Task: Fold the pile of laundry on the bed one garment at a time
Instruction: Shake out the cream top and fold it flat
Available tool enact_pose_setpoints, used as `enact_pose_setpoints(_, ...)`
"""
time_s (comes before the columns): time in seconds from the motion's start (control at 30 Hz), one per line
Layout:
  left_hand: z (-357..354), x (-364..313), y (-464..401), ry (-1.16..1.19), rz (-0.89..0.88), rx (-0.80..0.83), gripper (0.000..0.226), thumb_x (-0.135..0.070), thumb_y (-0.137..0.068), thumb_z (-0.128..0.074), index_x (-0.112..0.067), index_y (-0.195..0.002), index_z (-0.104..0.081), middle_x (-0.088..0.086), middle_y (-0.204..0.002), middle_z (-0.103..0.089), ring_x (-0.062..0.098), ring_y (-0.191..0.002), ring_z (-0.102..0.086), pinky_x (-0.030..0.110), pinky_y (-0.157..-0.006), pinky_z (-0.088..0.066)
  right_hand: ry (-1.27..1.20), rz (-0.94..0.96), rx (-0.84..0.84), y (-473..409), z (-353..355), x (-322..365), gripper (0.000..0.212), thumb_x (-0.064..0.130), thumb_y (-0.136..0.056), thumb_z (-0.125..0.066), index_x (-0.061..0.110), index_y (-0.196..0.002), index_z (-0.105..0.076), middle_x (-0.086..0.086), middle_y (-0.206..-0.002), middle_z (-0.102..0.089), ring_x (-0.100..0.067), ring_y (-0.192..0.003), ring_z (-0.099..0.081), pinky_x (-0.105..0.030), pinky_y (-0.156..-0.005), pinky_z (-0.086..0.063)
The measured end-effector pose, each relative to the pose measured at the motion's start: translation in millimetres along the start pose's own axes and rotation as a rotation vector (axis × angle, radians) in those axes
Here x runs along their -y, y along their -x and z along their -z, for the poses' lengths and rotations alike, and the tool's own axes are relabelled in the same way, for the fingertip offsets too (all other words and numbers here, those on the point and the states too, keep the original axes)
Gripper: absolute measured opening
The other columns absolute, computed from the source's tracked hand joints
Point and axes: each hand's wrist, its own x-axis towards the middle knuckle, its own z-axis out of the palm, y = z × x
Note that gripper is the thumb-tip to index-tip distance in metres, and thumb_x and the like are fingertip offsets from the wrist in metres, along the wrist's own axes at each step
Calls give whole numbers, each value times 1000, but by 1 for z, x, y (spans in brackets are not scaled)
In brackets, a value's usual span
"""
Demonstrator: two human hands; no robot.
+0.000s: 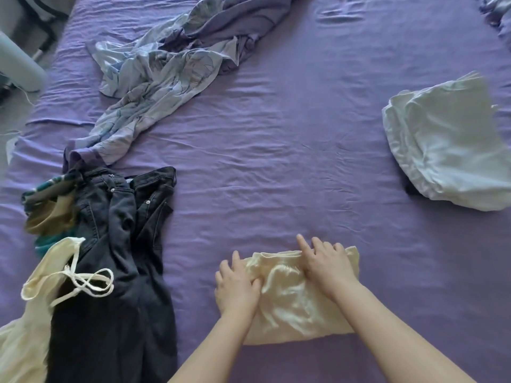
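A cream satin garment [293, 302] lies folded small on the purple bed sheet [276, 175], near the front edge. My left hand [237, 286] rests flat on its left end, fingers spread. My right hand [323, 264] presses on its upper right part with straight fingers. At the left lies the unfolded pile: dark grey jeans [119, 258], a cream strappy top [36, 308] over them, and a teal and tan garment [47, 217] partly underneath.
A crumpled blue and purple patterned cloth [166, 70] stretches across the upper left of the bed. A folded white stack [448, 145] sits at the right. The bed's left edge borders a floor with a pale object [19, 64].
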Motion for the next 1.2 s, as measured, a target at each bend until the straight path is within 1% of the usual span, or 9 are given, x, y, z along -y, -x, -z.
enact_pose_setpoints(0.1, 3, -9, 2, -43, 10, 53, 68, -35, -91, -53, -21, -147, -17, 6, -133, -36, 25, -124, -38, 36, -95, -42, 26, 35, -13, 2, 2, 1, 57, 15, -94, -37, 18, -147, -17, -4, -119, -50, -27, -111, -47, -38, -94, -31)
enact_pose_setpoints(0.23, 7, -23, 7, -57, -38, 26, 39, -18, -92, -44, -22, -130, -37, 5, -118, -41, 26, -107, -49, 36, -86, -45, 65, 122, -102, 13, 13, -8, 42, 28, -79, -66, 22, -119, -56, 0, -93, -60, -23, -89, -58, -38, -97, -41)
enact_pose_setpoints(0.27, 8, -26, 8, -13, -45, 31, 36, -17, -92, -43, -21, -128, -38, 5, -117, -40, 27, -102, -52, 36, -81, -46, 27, 147, -119, 14, 12, -12, 41, 37, -81, -66, 20, -117, -57, -1, -92, -59, -24, -87, -59, -39, -98, -41)
enact_pose_setpoints(0.33, 11, -32, 7, 49, -79, 22, 33, -20, -93, -44, -20, -126, -40, 4, -115, -38, 27, -93, -57, 34, -73, -45, -99, 154, -15, 16, 9, -22, 40, 44, -97, -39, 18, -126, -44, -5, -107, -52, -29, -99, -56, -42, -103, -34)
enact_pose_setpoints(0.4, 15, -41, 7, 75, -136, -5, 32, -21, -94, -44, -22, -126, -43, 1, -116, -38, 26, -90, -57, 33, -70, -44, -130, 161, -4, 17, 10, -33, 38, 41, -101, -25, 17, -126, -40, -4, -110, -48, -30, -96, -56, -39, -87, -38)
enact_pose_setpoints(0.57, 25, -89, 4, 82, -291, -55, 32, -16, -91, -42, -27, -119, -51, -3, -110, -43, 23, -86, -56, 34, -71, -48, -193, 81, -185, 45, 19, -70, 34, 45, -93, -51, 15, -108, -58, -1, -93, -57, -28, -65, -63, -30, -46, -36)
enact_pose_setpoints(0.67, 25, -138, 9, 37, -408, -47, 27, -21, -91, -48, -29, -116, -51, -5, -109, -45, 19, -88, -55, 35, -74, -48, -292, -42, -141, 69, 9, -104, 39, 50, -97, -33, 23, -120, -48, 6, -101, -50, -21, -79, -61, -29, -55, -38)
enact_pose_setpoints(0.8, 9, -207, 23, -96, -611, -15, 30, -21, -92, -50, -26, -121, -48, -1, -114, -45, 22, -92, -55, 35, -71, -44, -551, -215, -164, 101, -9, -148, 40, 45, -95, -40, 31, -132, -39, 10, -102, -49, -13, -85, -59, -29, -65, -45)
enact_pose_setpoints(1.2, -61, -358, 62, -390, -1000, 52, 32, -19, -93, -50, -19, -125, -50, 7, -114, -48, 29, -97, -53, 34, -69, -32, -746, -605, -188, 160, -55, -252, 24, 43, -98, -36, 25, -112, -43, 8, -98, -47, -24, -81, -58, -33, -61, -42)
